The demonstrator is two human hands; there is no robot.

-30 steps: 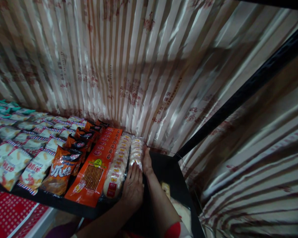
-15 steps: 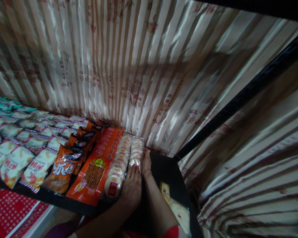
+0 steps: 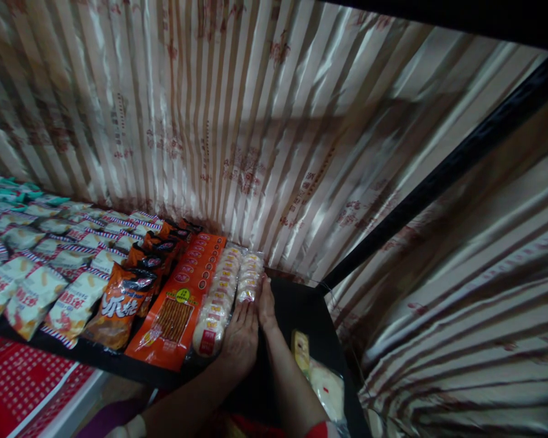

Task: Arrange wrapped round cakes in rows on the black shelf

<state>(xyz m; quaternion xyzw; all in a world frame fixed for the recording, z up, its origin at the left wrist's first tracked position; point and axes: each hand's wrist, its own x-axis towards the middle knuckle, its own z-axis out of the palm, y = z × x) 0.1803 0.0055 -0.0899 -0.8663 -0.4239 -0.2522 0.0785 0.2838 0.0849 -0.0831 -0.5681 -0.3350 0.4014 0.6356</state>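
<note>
A short row of round white rice crackers in clear wrappers (image 3: 249,277) lies on the black shelf (image 3: 296,298). My left hand (image 3: 241,340) lies against the near end of this row, its fingers stretched out and held side by side. Along the row's right side rests my right hand (image 3: 266,307), flat, with its palm turned toward the packets. A longer row of the same rice crackers (image 3: 217,310) sits just left, with a red label on its front pack. Left of that lies a long orange snack bag (image 3: 178,310) with brown sticks pictured on it.
Orange-and-black snack bags (image 3: 119,304) and rows of white snack bags (image 3: 73,304) fill the shelf to the left. A yellow packet (image 3: 300,348) and a clear-wrapped white pack (image 3: 327,389) lie near my right forearm. A slanted black post (image 3: 420,194) stands before the pleated curtain (image 3: 256,121).
The view has shifted slightly. Both hands stay at the short rice cracker row, with my right hand a touch nearer to me.
</note>
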